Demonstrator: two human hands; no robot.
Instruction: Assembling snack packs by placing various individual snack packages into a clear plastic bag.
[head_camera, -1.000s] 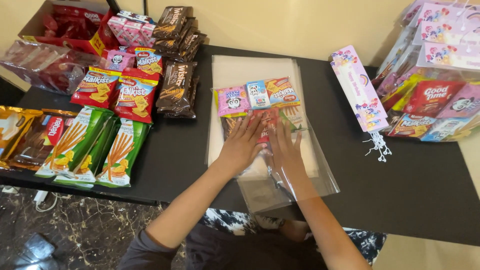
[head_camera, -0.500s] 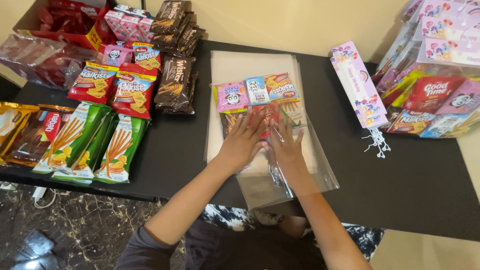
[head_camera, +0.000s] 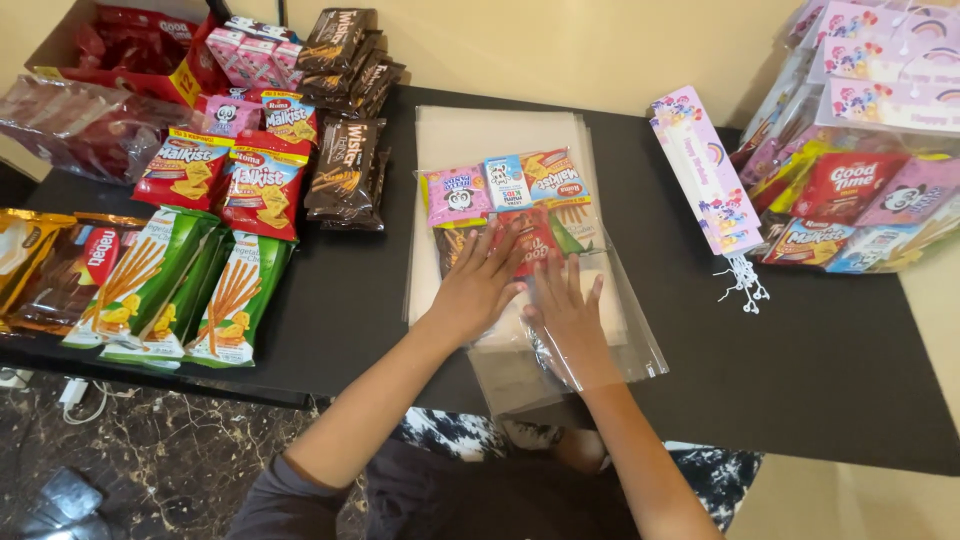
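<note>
A clear plastic bag (head_camera: 620, 345) lies on a stack of clear sheets (head_camera: 495, 130) on the black table (head_camera: 800, 370). Inside it sit snack packs: a pink one (head_camera: 455, 197), a small blue-white carton (head_camera: 507, 182), an orange cracker pack (head_camera: 556, 178) and a red pack (head_camera: 533, 240). My left hand (head_camera: 480, 285) rests flat on the bag over the lower snacks, fingers spread. My right hand (head_camera: 568, 318) presses flat on the bag's empty lower part, just below the red pack.
Green stick-snack packs (head_camera: 190, 290), red cracker packs (head_camera: 225, 175) and brown wafer packs (head_camera: 345, 170) lie left. A cardboard box (head_camera: 120, 45) stands back left. Pink printed header cards (head_camera: 705, 175) with strings lie right, beside filled snack bags (head_camera: 860, 190).
My right hand has slid down the bag toward me, off the red pack. My left hand stays in place.
</note>
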